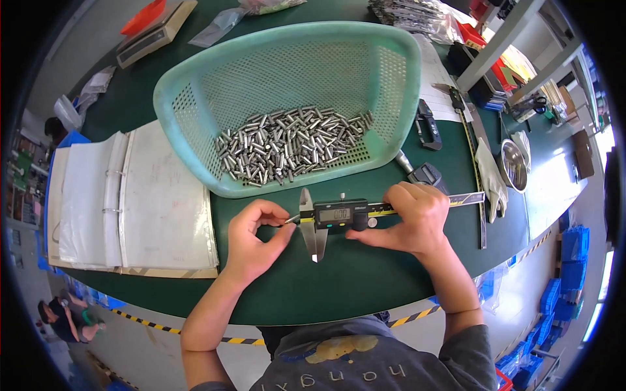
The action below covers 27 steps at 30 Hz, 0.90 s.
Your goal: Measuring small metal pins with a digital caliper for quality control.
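Observation:
Between the thumb and fingertips of my left hand [256, 238] is a small metal pin [291, 220], its free end close to the caliper's jaws. My right hand [417, 218] grips a digital caliper [339, 215] by its beam, thumb along the underside of the slider. The caliper's jaws look closed together and its display faces up. Just beyond both hands stands a light green plastic basket [287, 39], tipped so that its inside shows. A heap of short shiny metal pins [287, 146] lies in its lower part.
An open ring binder [169, 195] lies at the left. Right of the basket are a micrometer [427, 174], another gauge [428, 124], a second caliper [460, 104], a glove [489, 176] and a metal bowl [513, 166]. A scale [153, 32] stands far left; a person [68, 319] is beyond the table.

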{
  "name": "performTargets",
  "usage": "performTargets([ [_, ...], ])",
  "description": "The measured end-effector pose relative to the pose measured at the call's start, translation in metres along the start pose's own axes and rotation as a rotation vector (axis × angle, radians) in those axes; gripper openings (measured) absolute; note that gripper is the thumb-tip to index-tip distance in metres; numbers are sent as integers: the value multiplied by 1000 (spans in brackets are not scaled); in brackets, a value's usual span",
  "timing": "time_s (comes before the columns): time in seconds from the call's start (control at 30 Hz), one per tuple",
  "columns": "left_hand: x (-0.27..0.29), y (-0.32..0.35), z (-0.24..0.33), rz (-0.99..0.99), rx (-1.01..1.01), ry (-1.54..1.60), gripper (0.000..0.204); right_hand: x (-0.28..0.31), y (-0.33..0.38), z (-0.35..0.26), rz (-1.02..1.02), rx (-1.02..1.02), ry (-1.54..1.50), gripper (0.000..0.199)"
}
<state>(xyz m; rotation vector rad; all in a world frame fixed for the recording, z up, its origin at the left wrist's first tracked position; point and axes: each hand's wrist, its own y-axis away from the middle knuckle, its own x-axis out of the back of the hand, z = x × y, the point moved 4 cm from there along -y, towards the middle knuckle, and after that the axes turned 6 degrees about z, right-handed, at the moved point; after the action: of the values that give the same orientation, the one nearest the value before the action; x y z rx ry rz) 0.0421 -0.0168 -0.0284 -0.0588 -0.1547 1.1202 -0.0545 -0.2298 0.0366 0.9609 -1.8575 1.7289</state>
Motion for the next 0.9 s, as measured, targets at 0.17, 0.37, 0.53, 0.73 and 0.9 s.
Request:
performTargets([
  [0.17, -9, 8, 5, -111, 20, 33, 18, -1, 11, 3, -8, -38, -73, 48],
  [0.37, -9, 14, 1, -81, 90, 132, 16, 15, 10, -6, 100, 131, -89, 49],
  [0.53, -13, 17, 1, -78, 121, 184, 16, 13, 17, 7, -11, -94, -56, 56],
  [0.73, -14, 18, 0, -109, 123, 242, 16, 5, 21, 6, -117, -92, -135, 51],
  [0.9, -12, 17, 2, -54, 130, 283, 15, -2, 22, 3, -171, -129, -227, 48],
])
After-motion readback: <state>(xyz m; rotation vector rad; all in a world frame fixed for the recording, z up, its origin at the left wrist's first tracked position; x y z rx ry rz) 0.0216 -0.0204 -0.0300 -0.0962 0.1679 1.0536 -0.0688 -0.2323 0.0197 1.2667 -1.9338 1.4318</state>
